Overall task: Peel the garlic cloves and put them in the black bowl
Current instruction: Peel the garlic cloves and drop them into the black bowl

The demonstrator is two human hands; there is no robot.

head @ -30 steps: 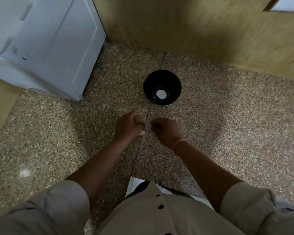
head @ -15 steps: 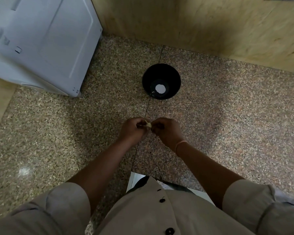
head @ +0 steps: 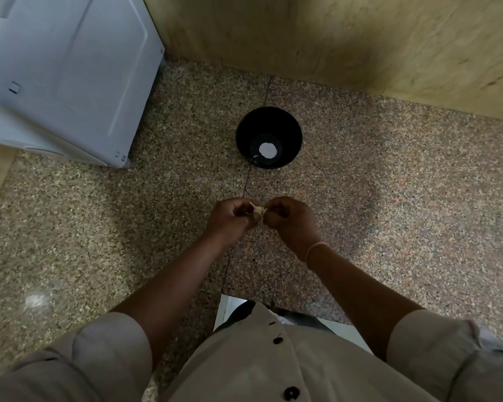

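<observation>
My hands have closed together at frame centre: left hand (head: 230, 220) and right hand (head: 288, 217) pinch the small pale garlic clove (head: 258, 211), fingers curled.

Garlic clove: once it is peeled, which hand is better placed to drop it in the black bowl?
Probably the right hand. Both it and the left hand pinch the garlic clove, but the black bowl stands ahead and slightly to the right hand's side, so its reach looks shorter.

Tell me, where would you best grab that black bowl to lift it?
Likely by the rim, coming from straight above: the black bowl stands upright, mouth open, nothing touching its sides. Pinch one wall, thumb inside. The left hand and right hand both pinch the garlic clove now.
</observation>
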